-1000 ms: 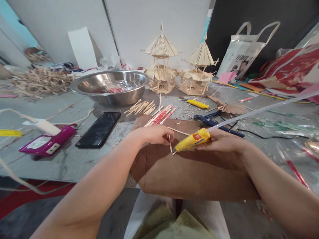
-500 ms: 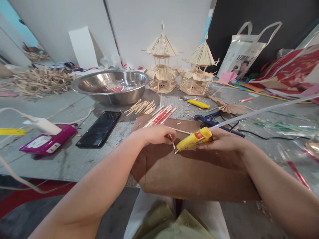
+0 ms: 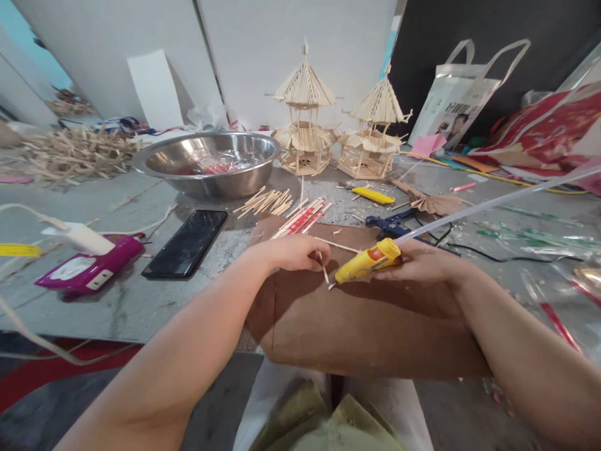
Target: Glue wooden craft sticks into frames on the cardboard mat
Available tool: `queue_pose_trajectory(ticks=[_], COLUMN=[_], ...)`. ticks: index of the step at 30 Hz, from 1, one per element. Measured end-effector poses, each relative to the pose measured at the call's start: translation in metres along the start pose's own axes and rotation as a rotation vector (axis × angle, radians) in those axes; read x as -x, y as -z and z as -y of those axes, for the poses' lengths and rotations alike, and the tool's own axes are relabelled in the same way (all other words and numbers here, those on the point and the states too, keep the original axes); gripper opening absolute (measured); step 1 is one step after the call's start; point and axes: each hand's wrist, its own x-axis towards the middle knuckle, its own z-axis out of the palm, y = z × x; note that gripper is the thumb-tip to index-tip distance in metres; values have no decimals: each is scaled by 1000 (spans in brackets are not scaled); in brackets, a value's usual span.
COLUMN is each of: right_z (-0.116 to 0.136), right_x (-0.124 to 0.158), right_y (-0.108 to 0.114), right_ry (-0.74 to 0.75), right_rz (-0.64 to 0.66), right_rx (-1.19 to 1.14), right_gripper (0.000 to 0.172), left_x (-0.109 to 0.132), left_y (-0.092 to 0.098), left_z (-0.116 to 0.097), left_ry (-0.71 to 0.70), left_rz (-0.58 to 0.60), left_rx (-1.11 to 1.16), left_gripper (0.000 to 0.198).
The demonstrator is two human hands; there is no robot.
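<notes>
My left hand is closed in a pinch on a thin wooden stick that slants down over a brown cardboard sheet. My right hand grips a yellow glue gun with a long clear glue rod sticking out behind it. The gun's nozzle touches the lower end of the stick.
A steel bowl, a black phone, a pink power strip, loose sticks, red-striped sticks, two stick pagodas, a yellow knife, blue pliers and bags lie around on the grey table.
The stick's lower end and the gun's nozzle have shifted slightly right and up on the cardboard. Both hands stay closed on what they hold.
</notes>
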Motion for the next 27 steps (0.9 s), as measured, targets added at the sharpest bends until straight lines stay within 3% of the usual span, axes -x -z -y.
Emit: queue_pose_trajectory(ticks=[27], right_z=[3], right_x=[2], right_y=[0], right_ry=[11], right_rz=[-19], right_rx=[4], right_gripper=[36], left_x=[0], left_y=[0], left_z=[-1], left_ry=[13], left_rz=[7], left_rx=[-6], left_gripper=[15])
